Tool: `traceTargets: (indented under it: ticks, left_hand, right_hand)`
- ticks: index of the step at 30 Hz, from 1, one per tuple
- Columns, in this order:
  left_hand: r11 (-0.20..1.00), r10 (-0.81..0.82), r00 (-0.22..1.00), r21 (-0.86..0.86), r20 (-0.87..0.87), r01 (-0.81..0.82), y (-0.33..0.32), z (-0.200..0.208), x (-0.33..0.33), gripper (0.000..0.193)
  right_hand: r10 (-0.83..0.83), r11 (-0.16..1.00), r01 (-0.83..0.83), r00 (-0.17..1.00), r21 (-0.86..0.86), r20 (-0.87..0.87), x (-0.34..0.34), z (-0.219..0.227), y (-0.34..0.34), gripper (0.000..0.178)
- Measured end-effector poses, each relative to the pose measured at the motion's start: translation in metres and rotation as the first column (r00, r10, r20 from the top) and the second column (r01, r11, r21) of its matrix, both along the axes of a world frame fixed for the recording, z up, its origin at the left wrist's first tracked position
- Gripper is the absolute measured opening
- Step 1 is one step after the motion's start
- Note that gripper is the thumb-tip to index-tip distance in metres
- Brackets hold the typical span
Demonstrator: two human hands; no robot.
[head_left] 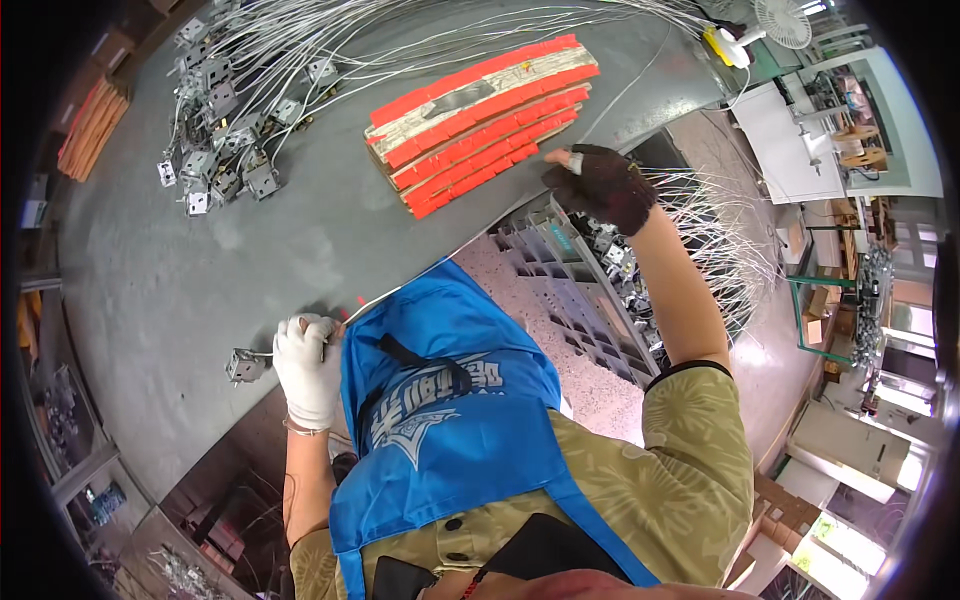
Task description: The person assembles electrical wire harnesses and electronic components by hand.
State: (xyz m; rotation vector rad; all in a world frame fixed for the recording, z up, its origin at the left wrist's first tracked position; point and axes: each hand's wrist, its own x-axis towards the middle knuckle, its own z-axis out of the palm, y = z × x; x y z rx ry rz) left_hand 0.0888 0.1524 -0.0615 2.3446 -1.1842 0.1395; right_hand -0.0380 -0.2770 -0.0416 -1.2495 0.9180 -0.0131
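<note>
My left hand, in a white glove, is closed at the table's near edge around a white cable. A small metal box-shaped part sits beside its fingers, at the cable's end. From this hand the cable stretches along the table edge toward my right hand, which wears a dark fingerless glove. Its fingers are curled in a pinch and appear to grip the cable; the exact contact is hidden. Just left of that hand lies a stack of wooden strips with red edging.
Metal box parts with many white cables are heaped at the far left of the grey table. A grey crate of similar parts stands below the right edge. A yellow-and-white plug and a fan are at the far right.
</note>
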Motion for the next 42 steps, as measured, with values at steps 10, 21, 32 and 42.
traceTargets:
  ticks: [10, 21, 32, 42]
  left_hand:
    - [1.0, 0.001, 1.0, -0.021, 0.02, -0.001, -0.004, 0.003, -0.004, 0.024]
    - [0.999, -0.018, 1.0, -0.033, 0.007, 0.018, -0.002, 0.008, -0.003, 0.024]
    - [1.0, 0.016, 0.999, -0.013, -0.035, -0.016, -0.004, 0.008, -0.001, 0.013]
    - [1.0, 0.027, 0.999, 0.012, 0.031, -0.027, 0.004, -0.002, -0.001, 0.011]
  right_hand:
    - [0.069, 0.926, -0.023, 0.992, 0.376, -0.108, 0.02, -0.002, -0.008, 0.022]
    - [0.04, 0.99, -0.048, 0.997, -0.129, -0.065, 0.025, 0.012, 0.022, 0.02]
    - [0.251, 0.968, -0.249, 0.961, -0.032, 0.119, -0.027, 0.007, 0.152, 0.017]
    - [0.104, 0.958, -0.152, 0.974, 0.244, 0.199, 0.02, -0.026, 0.264, 0.025]
